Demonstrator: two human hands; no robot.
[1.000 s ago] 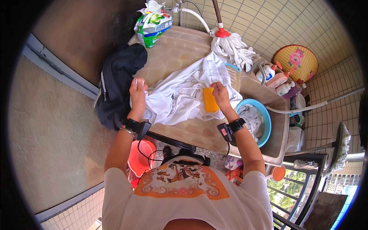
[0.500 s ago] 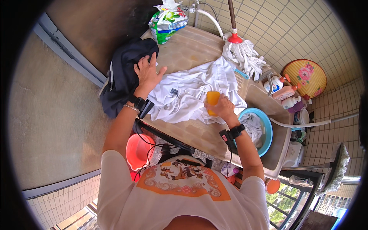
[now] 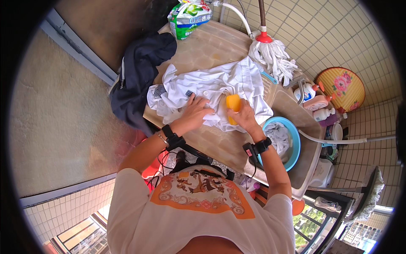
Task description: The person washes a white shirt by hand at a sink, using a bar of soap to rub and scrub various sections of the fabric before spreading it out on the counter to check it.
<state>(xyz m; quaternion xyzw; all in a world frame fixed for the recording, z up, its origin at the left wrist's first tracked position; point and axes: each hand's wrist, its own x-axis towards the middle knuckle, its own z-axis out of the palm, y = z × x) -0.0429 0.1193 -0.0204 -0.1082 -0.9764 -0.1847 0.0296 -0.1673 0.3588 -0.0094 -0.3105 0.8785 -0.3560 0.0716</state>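
One yellow block (image 3: 232,101) is at the white garment (image 3: 230,74), clamped between the thumb and fingers of your right hand (image 3: 243,116). Its long axis runs roughly away from your body; the block lies on the left side of that grip, toward your left hand (image 3: 196,113). Your left hand rests on the garment, fingers spread, near the block but apart from it. The garment extends left to right across the counter (image 3: 203,46). Beyond its left end lies a dark garment (image 3: 135,72); to its right, a blue basin (image 3: 297,144) stands in the sink (image 3: 312,135).
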